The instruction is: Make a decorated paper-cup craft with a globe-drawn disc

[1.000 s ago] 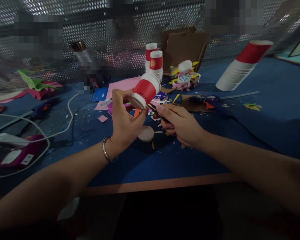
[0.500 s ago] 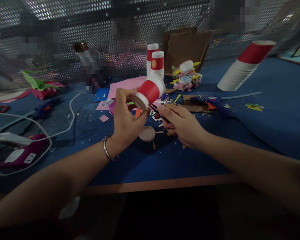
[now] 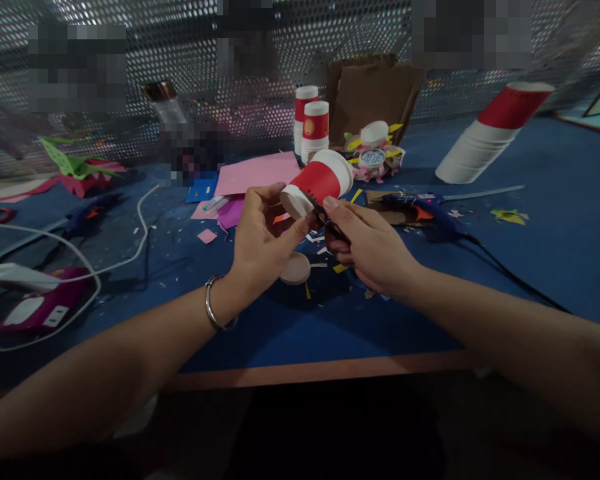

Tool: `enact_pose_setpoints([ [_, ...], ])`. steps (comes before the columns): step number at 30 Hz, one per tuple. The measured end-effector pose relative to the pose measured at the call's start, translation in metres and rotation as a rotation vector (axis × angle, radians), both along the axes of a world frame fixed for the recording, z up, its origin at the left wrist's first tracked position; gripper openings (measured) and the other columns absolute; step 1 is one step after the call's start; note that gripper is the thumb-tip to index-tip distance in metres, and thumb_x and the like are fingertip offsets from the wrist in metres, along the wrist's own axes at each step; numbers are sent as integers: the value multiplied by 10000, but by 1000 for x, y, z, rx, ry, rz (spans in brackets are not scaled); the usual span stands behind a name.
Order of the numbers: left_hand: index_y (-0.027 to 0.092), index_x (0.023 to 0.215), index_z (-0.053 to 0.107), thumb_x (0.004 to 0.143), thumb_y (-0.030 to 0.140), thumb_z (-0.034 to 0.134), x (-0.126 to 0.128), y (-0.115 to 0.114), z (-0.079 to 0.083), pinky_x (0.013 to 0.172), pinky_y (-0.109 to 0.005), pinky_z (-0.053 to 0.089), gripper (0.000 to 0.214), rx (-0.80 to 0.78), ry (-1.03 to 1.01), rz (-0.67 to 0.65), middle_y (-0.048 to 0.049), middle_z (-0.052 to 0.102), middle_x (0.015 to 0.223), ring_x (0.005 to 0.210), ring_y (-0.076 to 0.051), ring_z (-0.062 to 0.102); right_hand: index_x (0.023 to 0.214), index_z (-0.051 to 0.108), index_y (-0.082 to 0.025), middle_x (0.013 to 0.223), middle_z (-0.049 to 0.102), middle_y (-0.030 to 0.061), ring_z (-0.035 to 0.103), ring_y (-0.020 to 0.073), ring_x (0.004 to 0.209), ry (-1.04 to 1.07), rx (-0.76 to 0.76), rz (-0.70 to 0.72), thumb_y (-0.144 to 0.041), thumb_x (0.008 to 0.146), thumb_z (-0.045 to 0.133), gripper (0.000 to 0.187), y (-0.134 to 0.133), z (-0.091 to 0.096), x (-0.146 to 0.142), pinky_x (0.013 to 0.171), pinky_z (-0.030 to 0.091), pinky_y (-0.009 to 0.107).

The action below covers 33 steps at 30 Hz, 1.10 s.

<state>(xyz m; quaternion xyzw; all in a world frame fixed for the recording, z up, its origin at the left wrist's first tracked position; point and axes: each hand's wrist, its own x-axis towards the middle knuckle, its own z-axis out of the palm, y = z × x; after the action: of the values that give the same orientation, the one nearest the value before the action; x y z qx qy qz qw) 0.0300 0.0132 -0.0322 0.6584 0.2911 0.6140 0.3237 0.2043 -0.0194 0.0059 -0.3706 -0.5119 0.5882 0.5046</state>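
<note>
A red and white paper cup (image 3: 317,182) is tilted above the table, its near end turned toward me. My left hand (image 3: 261,235) is closed around that near end, fingers and thumb on either side. My right hand (image 3: 373,248) grips dark scissors (image 3: 322,216), mostly hidden by the fingers. Their blades lie against the cup's lower edge; how far they reach into the paper I cannot tell. Below my hands, a round white disc (image 3: 295,268) rests on the blue table (image 3: 300,333) among paper scraps.
Cup stacks (image 3: 315,133) stand at the back, and another leaning stack (image 3: 485,140) at right. A corded glue gun (image 3: 440,212) lies right, a second glue gun (image 3: 87,217) left. Pink paper (image 3: 257,173), a decorated cup piece (image 3: 373,155), cardboard (image 3: 375,93) and a white cable (image 3: 143,220) surround the workspace.
The cup and my left hand have shifted right, bringing the cup closer to my right hand. Less of the scissors' blades shows now. My right hand has barely moved.
</note>
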Motion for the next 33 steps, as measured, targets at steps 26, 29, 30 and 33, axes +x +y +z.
enact_pose_setpoints([
  [26,250,1145,537,857,477,929,4,-12,3,905,-338,673,537,-100,-43,-85,-64,713,1225,1075,-189,773,768,582,-216,615,462,-42,329,67,489,-157,27,-36,-860,816,755,669,-7,-2,3,394,210,233],
  [29,256,1137,554,875,513,908,5,-12,4,895,-343,678,510,-123,-80,-89,-55,716,1201,1047,-182,767,752,575,-217,615,468,-39,335,67,484,-170,55,-36,-861,842,728,668,-6,-3,4,399,217,235],
  [30,260,1137,560,893,537,885,5,-13,4,894,-349,680,492,-141,-96,-83,-50,717,1187,1025,-178,764,750,572,-218,614,471,-39,336,67,480,-174,64,-34,-856,854,720,663,-6,-3,4,401,220,236],
  [33,265,1130,566,928,583,833,6,-15,5,891,-344,681,462,-191,-110,-60,-35,708,1145,956,-155,751,753,569,-222,606,477,-41,341,69,474,-190,82,-33,-838,883,705,645,-4,-5,5,406,227,241],
])
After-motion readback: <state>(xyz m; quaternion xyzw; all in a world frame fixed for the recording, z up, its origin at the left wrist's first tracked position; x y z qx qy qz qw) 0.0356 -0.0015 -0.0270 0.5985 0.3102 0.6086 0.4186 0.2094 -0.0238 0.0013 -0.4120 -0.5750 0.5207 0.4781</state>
